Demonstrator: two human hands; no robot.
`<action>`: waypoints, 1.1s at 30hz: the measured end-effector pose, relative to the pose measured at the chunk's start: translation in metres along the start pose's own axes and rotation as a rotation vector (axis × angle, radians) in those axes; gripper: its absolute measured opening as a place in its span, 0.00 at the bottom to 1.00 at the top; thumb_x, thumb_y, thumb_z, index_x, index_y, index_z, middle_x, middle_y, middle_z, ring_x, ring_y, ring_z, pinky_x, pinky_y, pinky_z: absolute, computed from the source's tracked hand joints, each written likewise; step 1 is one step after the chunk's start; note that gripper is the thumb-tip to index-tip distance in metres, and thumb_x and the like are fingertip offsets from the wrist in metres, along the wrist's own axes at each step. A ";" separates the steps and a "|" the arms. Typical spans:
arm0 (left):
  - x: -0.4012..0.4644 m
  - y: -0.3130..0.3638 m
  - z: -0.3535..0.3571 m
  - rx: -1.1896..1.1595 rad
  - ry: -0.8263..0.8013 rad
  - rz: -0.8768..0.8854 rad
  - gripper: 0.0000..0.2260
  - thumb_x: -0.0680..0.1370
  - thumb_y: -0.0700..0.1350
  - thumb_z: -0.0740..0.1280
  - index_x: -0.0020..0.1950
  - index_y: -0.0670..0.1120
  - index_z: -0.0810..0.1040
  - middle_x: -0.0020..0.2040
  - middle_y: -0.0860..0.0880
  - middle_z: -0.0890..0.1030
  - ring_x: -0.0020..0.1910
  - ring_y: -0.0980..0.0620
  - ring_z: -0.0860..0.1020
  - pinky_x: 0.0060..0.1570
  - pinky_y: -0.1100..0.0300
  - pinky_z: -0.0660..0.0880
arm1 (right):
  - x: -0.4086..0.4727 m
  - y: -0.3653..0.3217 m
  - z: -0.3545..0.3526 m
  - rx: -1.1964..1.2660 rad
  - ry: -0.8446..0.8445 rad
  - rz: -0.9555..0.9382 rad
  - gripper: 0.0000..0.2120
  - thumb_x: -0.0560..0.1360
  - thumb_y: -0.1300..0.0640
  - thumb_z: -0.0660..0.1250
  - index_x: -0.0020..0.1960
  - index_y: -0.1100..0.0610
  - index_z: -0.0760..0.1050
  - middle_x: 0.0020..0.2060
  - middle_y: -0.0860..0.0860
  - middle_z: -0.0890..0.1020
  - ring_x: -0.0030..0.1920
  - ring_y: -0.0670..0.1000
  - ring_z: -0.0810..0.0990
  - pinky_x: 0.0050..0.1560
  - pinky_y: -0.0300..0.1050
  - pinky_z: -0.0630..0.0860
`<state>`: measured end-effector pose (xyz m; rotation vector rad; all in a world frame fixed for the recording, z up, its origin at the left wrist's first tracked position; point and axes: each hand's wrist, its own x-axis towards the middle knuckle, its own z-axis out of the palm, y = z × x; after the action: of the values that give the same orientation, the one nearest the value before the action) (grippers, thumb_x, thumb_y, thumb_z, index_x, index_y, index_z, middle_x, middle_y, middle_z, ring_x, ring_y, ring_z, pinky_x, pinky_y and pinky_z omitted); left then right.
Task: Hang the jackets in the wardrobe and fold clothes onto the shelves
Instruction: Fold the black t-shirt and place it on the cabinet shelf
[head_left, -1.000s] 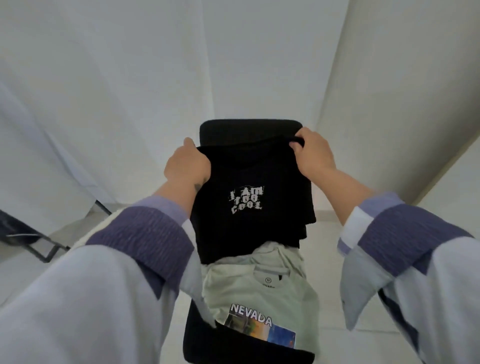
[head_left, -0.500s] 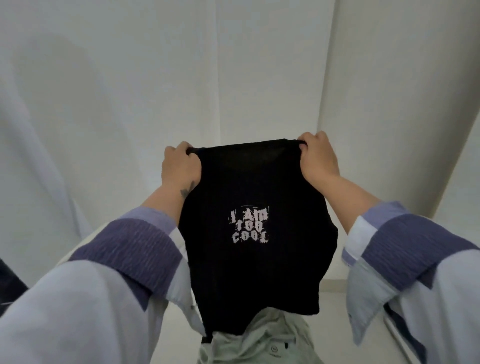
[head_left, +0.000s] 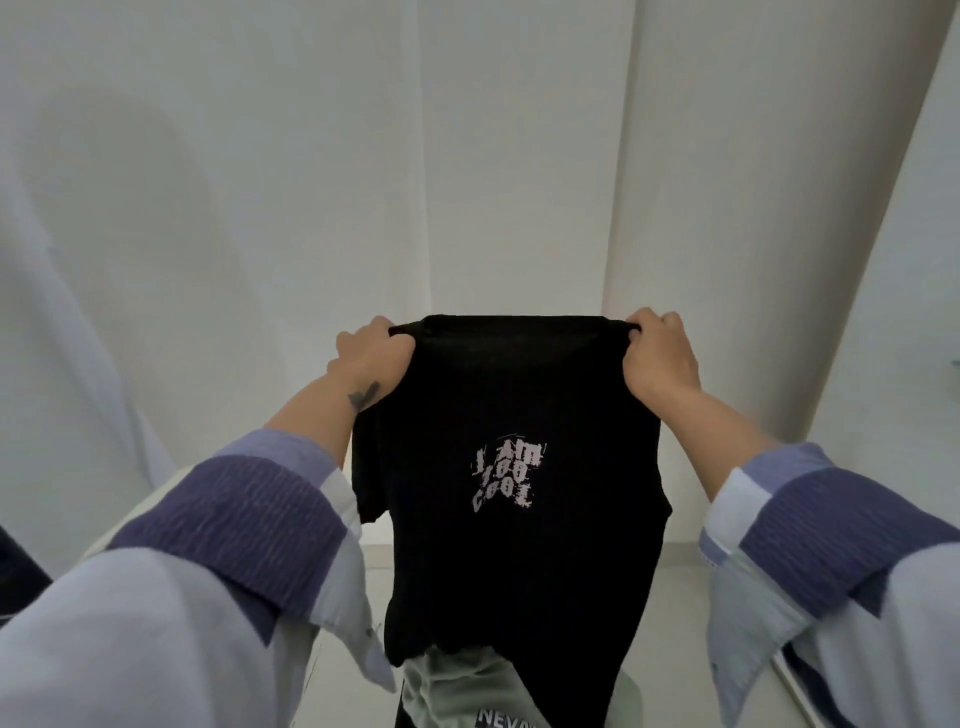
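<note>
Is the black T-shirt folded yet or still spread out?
Spread out. The black T-shirt hangs full length, print showing, gripped at its shoulders by the left hand and right hand.

A pale green T-shirt (head_left: 457, 686) lies on a dark, mostly hidden surface (head_left: 402, 714) above the floor (head_left: 337, 670).

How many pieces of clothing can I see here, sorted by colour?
Black: 1, the black T-shirt with the pale print, held up at its top corners by the left hand and the right hand.
Pale green: 1, the pale green T-shirt lying below it, partly hidden.
Total: 2
</note>
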<state>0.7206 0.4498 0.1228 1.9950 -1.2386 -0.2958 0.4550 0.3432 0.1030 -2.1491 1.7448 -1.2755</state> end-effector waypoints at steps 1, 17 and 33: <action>-0.005 0.000 0.002 0.081 0.021 0.022 0.16 0.77 0.42 0.52 0.64 0.43 0.68 0.57 0.41 0.68 0.60 0.40 0.66 0.57 0.49 0.65 | -0.004 0.001 -0.002 -0.009 -0.005 0.009 0.14 0.81 0.60 0.50 0.62 0.58 0.71 0.59 0.58 0.69 0.48 0.58 0.74 0.49 0.46 0.68; -0.042 0.049 -0.003 -0.043 0.344 0.040 0.12 0.72 0.36 0.60 0.46 0.43 0.83 0.44 0.44 0.83 0.41 0.44 0.79 0.33 0.59 0.69 | -0.018 -0.022 -0.072 -0.070 0.144 0.012 0.15 0.80 0.57 0.53 0.62 0.57 0.74 0.59 0.55 0.73 0.52 0.58 0.77 0.48 0.49 0.71; -0.096 0.093 0.011 -0.569 0.171 0.109 0.09 0.82 0.44 0.49 0.51 0.44 0.67 0.44 0.48 0.71 0.42 0.49 0.71 0.46 0.55 0.70 | -0.030 0.002 -0.117 -0.001 0.150 0.061 0.12 0.81 0.58 0.53 0.60 0.58 0.72 0.56 0.56 0.70 0.50 0.59 0.76 0.47 0.49 0.71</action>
<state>0.6037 0.5029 0.1624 1.4284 -1.0099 -0.3674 0.3781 0.4161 0.1618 -2.0316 1.8509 -1.4537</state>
